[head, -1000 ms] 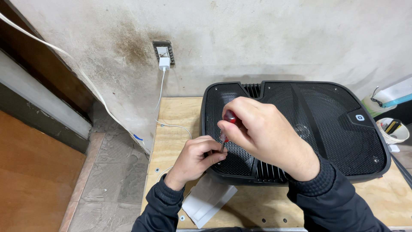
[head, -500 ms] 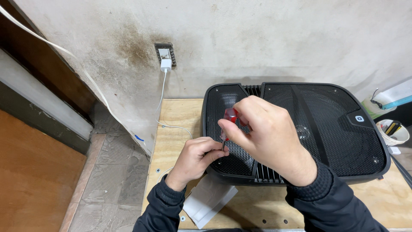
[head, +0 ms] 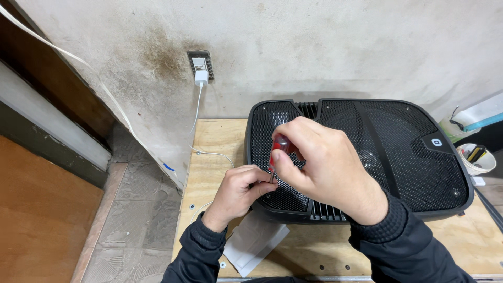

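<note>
A large black speaker (head: 398, 152) with a perforated mesh grille lies face up on a light wooden table (head: 215, 152). My right hand (head: 325, 167) grips a screwdriver with a red handle (head: 279, 144), held upright over the grille's left part. My left hand (head: 238, 191) pinches the screwdriver's shaft near its tip, fingers resting on the speaker's left front edge. The tip itself is hidden behind my fingers.
A white charger (head: 201, 77) sits in a wall socket, its cable (head: 201, 152) trailing onto the table. A white paper sheet (head: 254, 243) lies near the front edge. A small white cup with tools (head: 476, 160) stands at the right. A stained wall rises behind.
My hands have shifted slightly on the screwdriver; the view has drifted a little. The speaker has stayed in place.
</note>
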